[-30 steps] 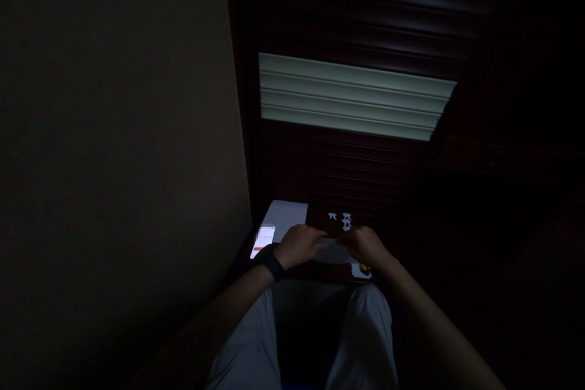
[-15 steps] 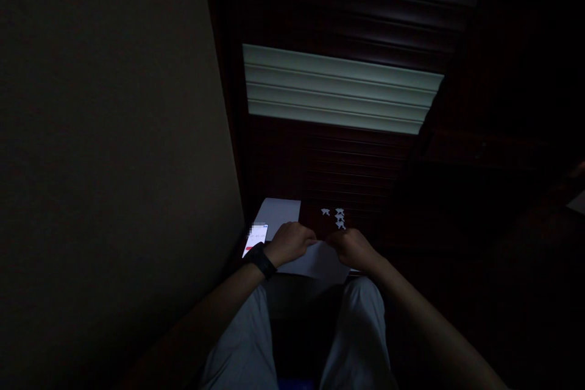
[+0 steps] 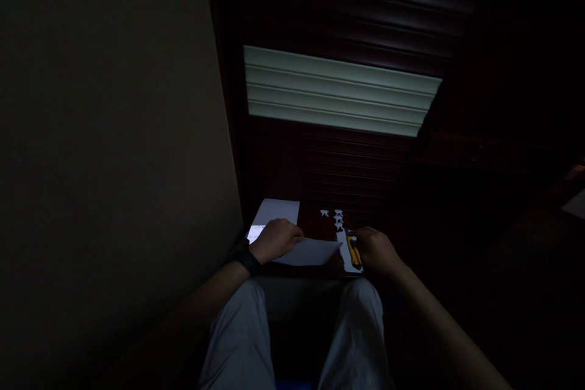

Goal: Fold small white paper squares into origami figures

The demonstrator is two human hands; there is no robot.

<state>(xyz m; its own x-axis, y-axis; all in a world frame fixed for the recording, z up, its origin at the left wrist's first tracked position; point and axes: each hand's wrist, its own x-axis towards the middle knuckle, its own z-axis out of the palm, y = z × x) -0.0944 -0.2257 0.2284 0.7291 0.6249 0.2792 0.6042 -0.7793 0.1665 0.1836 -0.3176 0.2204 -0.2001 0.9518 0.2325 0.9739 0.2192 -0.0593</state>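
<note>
My left hand [image 3: 276,241] is closed on the upper edge of a white sheet of paper [image 3: 308,251], which slants out to the right from my fingers. My right hand [image 3: 377,248] is at the right, its fingertips in shadow at the top of a yellow-and-dark tool [image 3: 353,253]. Whether they grip it I cannot tell. The tool, its kind unclear in the dimness, lies on a white paper strip [image 3: 345,259]. Several small white star-like cutouts [image 3: 338,218] lie beyond it, with one cutout [image 3: 324,212] apart to the left.
Another white sheet [image 3: 280,208] lies at the back left, and a lit phone [image 3: 254,232] is partly hidden behind my left hand. A wall [image 3: 137,134] rises close on the left. Dark slatted panels [image 3: 347,164] stand behind the table. My knees [image 3: 361,304] are under its front edge.
My right hand has let go of the paper and moved right. The sheet has shifted left with my left hand, uncovering the yellow tool and white strip. My left arm covers more of the phone.
</note>
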